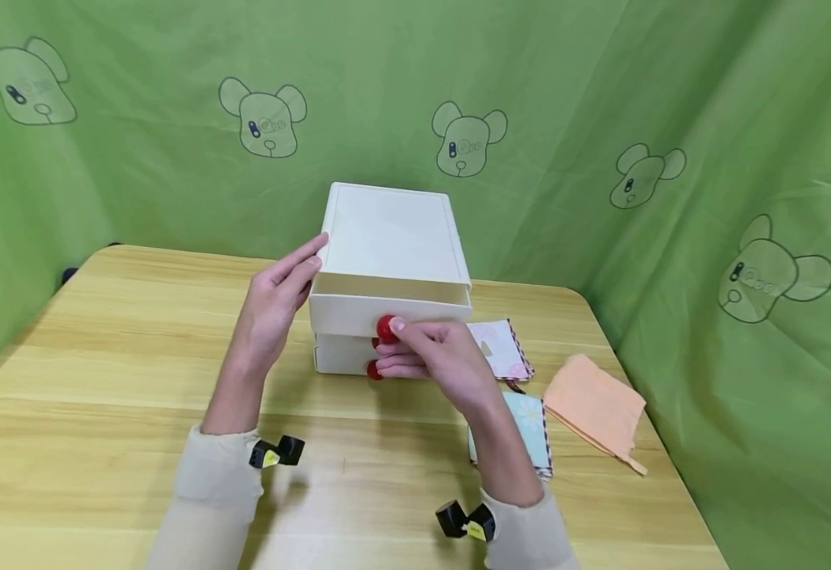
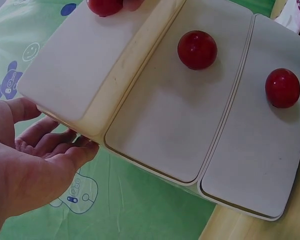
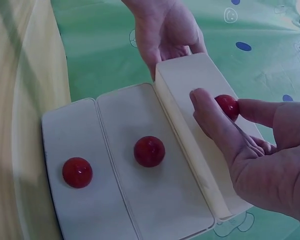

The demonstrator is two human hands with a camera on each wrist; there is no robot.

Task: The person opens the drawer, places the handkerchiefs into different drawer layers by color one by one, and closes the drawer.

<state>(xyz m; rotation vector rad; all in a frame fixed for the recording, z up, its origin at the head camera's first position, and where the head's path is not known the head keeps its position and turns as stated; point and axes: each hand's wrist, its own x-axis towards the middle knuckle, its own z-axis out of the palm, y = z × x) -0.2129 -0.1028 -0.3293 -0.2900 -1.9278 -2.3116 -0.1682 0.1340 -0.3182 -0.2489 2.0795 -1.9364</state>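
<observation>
A white three-drawer box (image 1: 394, 229) stands on the table with its top drawer (image 1: 344, 315) pulled partly out. On that drawer's front is a red round knob (image 3: 227, 106), which my right hand (image 1: 451, 360) pinches between thumb and fingers. My left hand (image 1: 276, 305) touches the box's left side near the top, its fingers reaching along the wall. Both lower drawers, the middle one (image 2: 175, 105) and the bottom one (image 2: 255, 145), are flush with the frame, each with its own red knob. What lies inside the top drawer is hidden.
Right of the box lie a folded white cloth (image 1: 504, 356) with a patterned edge, a light blue flowered cloth (image 1: 529, 427) partly behind my right forearm, and a folded orange cloth (image 1: 593, 404). Green curtains (image 1: 387, 95) enclose the wooden table (image 1: 102, 380) at the back and sides.
</observation>
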